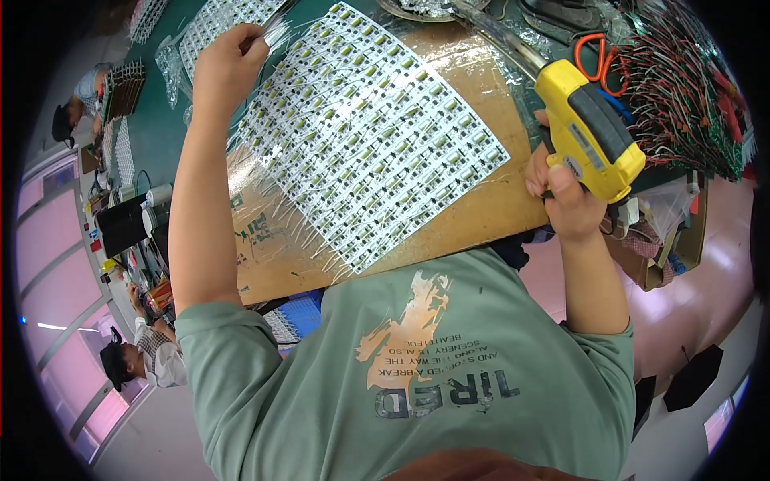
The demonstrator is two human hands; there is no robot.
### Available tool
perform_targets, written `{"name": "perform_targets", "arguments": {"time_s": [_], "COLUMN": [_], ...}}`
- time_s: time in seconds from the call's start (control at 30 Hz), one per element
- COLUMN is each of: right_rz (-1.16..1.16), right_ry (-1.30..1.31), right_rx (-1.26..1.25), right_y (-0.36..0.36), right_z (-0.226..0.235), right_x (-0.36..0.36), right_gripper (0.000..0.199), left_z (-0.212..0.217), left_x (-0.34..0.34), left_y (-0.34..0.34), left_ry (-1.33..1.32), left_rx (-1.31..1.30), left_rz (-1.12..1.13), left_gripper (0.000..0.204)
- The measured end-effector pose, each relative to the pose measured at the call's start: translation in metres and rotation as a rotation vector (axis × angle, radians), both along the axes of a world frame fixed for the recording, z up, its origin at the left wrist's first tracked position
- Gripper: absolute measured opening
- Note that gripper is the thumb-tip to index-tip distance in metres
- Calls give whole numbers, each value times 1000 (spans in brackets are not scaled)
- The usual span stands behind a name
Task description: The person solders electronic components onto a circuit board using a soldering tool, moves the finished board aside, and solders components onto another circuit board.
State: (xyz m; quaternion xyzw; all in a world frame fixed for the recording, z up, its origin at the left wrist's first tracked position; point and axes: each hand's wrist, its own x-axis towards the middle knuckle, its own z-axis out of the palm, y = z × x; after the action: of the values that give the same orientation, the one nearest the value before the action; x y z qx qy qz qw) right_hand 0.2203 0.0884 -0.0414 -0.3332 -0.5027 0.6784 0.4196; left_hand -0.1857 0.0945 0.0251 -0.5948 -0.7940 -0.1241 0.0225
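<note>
My left hand (228, 68) is closed in a pinch at the far left corner of a large white circuit board panel (417, 120). A bunch of thin white wires (277, 34) fans out from its fingertips. Rows of small yellowish-green components cover the panel, and many loose white wires stick out along its left edge. On the right, my right hand (571, 200) is wrapped round the handle of a yellow and black soldering gun (589, 132). Its long metal barrel points up and left, beyond the panel's far right edge.
Under the panel lies a brown board (513, 208). Red-handled scissors (595, 60) and a heap of red and black wires (682, 88) are at right. A metal dish (433, 10) stands at the back, more panels (228, 20) at far left. Two people sit at left.
</note>
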Motion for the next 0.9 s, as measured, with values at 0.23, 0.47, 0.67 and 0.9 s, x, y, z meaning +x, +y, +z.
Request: {"name": "perform_targets", "arguments": {"time_s": [0.23,0.47,0.67,0.9], "right_rz": [-28,58,86,196], "right_ry": [-8,100,138,247], "right_rx": [20,-128,-174,-121], "right_y": [0,-9,-13,-16], "right_z": [-3,11,12,6], "right_x": [3,-13,-16,-15], "right_gripper": [72,80,83,33], "left_z": [18,9,5,5], "left_x": [118,190,202,215], "left_y": [-32,-62,-64,-66], "left_ry": [-398,-675,-778,-806], "left_rx": [42,-40,-87,-50], "left_rz": [-344,-568,-627,-670], "left_gripper": [9,9,11,14]}}
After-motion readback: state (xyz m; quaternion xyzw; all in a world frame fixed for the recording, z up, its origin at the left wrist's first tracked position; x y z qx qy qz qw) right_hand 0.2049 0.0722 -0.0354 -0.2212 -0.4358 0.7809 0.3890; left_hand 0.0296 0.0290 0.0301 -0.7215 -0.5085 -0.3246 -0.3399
